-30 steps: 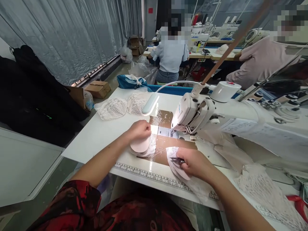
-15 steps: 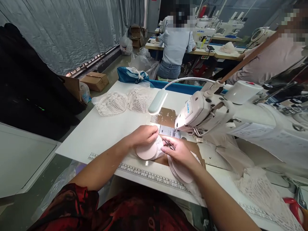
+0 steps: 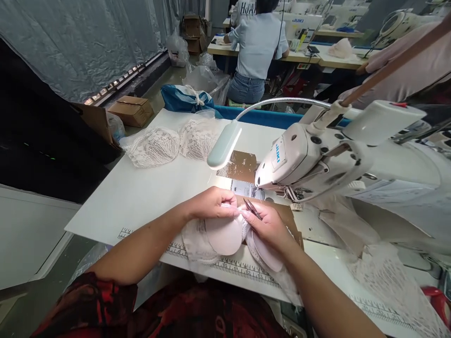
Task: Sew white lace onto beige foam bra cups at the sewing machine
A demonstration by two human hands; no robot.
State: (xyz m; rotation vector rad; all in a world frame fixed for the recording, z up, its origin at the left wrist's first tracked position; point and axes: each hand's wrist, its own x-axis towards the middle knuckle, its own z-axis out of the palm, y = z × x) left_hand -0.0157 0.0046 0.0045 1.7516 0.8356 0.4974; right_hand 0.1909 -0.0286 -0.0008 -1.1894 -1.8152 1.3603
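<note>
- So the padded lace piece [image 3: 223, 237] is at lower center of the frame, right under both hands, with its two pads side by side and its long axis running roughly left to right.
- Left hand [image 3: 220, 204]: grip is together, thumb and fingers pinched on the top edge of the left pad.
- Right hand [image 3: 266, 223]: it's got the snips [image 3: 253, 210] clamped in its grip, tips poking toward the upper left, thumb right at the lace between the pads. Can't tell how much lace it pinches.
- Key relation, imo: that lace join sits right between the two grips, hands almost touching, so neither is clearly nearer.
- The sewing machine [image 3: 282, 159] is just up and right of the hands, lamp [image 3: 224, 145] above them.
- White tabletop [image 3: 151, 197], ruler strip [image 3: 243, 270] along the near edge, more lace pieces [image 3: 155, 145] at upper left.
- Room: silvery curtain [image 3: 105, 47] upper left, cardboard box [image 3: 132, 111] below it, co-worker in light blue [image 3: 259, 51] top center.
</note>
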